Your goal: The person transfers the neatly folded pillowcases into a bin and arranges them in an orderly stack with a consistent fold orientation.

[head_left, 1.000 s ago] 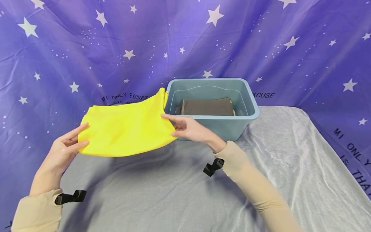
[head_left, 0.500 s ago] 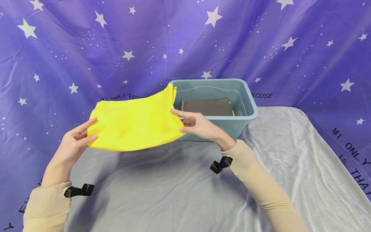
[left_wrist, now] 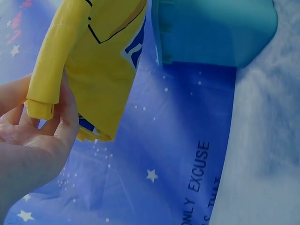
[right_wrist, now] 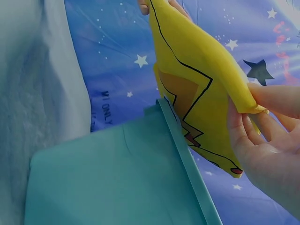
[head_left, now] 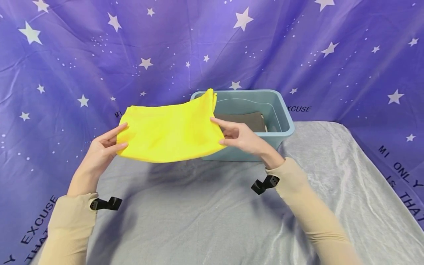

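A folded yellow garment (head_left: 169,132) is held up between both hands, its bottom edge sagging. My left hand (head_left: 102,149) pinches its left end between thumb and fingers, and my right hand (head_left: 243,138) pinches the right end. In the right wrist view the underside of the garment (right_wrist: 187,93) carries black zigzag lines and an orange-brown patch. Blue and white print shows on the garment (left_wrist: 103,65) in the left wrist view. The garment overlaps the left part of a blue-grey bin (head_left: 281,110) in the head view. Inside the bin lies a folded dark brown cloth (head_left: 246,119).
The bin stands at the back of a table covered with grey velvety cloth (head_left: 198,209). Behind it hangs a purple curtain (head_left: 165,36) with white stars and lettering. Black wrist cameras sit on both beige sleeves (head_left: 76,221).
Both hands have moved right and a little upward with the yellow garment, which now overlaps more of the bin in the head view. The bin and the brown cloth stay in place.
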The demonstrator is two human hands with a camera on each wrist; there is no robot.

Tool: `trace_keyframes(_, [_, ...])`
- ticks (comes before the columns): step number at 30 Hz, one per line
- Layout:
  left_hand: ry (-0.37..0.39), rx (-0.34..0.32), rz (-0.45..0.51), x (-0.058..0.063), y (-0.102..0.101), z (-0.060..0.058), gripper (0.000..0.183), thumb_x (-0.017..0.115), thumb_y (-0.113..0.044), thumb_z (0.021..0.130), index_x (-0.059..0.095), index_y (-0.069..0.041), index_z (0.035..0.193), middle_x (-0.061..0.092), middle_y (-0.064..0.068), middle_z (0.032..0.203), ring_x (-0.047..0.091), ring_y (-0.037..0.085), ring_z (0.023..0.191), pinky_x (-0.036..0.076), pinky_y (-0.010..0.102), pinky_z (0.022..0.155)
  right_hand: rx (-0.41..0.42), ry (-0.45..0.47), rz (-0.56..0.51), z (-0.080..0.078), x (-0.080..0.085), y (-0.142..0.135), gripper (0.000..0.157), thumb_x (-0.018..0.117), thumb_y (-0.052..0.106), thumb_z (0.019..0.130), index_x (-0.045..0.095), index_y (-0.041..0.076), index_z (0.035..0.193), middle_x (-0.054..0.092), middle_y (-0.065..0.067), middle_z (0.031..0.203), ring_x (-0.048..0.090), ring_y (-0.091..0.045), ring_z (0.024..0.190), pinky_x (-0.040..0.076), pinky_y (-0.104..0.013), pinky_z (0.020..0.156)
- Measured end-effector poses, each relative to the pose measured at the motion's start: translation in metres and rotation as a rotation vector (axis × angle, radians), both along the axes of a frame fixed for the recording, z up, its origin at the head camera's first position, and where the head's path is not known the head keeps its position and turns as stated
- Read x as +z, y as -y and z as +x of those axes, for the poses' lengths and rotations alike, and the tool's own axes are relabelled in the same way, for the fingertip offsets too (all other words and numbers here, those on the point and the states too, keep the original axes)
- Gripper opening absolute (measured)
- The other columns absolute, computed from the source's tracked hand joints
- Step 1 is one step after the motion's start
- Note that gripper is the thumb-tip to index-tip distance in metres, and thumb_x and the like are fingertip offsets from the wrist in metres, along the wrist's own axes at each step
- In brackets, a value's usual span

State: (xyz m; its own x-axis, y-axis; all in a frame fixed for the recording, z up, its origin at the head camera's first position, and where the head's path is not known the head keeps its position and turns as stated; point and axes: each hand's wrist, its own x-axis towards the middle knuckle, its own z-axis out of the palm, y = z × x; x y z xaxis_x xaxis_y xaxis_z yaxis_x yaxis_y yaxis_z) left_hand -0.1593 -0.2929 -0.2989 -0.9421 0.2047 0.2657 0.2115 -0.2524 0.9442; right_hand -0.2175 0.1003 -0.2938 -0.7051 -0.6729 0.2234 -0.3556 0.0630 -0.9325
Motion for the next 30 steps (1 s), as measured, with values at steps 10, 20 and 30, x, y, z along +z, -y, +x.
trace_keyframes(10, [0.047, 0.006, -0.089, 0.008, -0.028, -0.024, 0.050, 0.049, 0.013, 0.086, 0.058, -0.017, 0.125, 0.068, -0.001, 0.101, 0.065, 0.010, 0.088, 0.052, 0.019, 0.073, -0.071, -0.015, -0.007, -0.005, 0.003, -0.030, 0.067, 0.062, -0.002, 0.082, 0.034, 0.010, 0.141, 0.066, -0.004, 0.101, 0.062, -0.016, 0.084, 0.049, -0.023, 0.075])
trace_keyframes(20, [0.061, -0.016, -0.152, 0.012, -0.057, -0.048, 0.049, 0.054, 0.008, 0.086, 0.052, -0.013, 0.130, 0.068, -0.003, 0.100, 0.064, 0.009, 0.088, 0.051, 0.019, 0.075, -0.143, -0.070, 0.022, -0.011, 0.004, -0.062, 0.065, 0.063, 0.000, 0.083, 0.035, 0.008, 0.141, 0.062, 0.007, 0.092, 0.056, -0.011, 0.077, 0.046, -0.019, 0.068])
trace_keyframes(30, [0.081, -0.041, -0.154, 0.010, -0.086, -0.072, 0.053, 0.054, 0.009, 0.085, 0.043, -0.004, 0.135, 0.067, -0.003, 0.100, 0.063, 0.010, 0.089, 0.052, 0.021, 0.076, -0.181, -0.040, -0.018, -0.012, 0.006, -0.087, 0.063, 0.060, -0.002, 0.084, 0.034, 0.008, 0.140, 0.054, 0.011, 0.119, 0.057, -0.010, 0.080, 0.048, -0.017, 0.070])
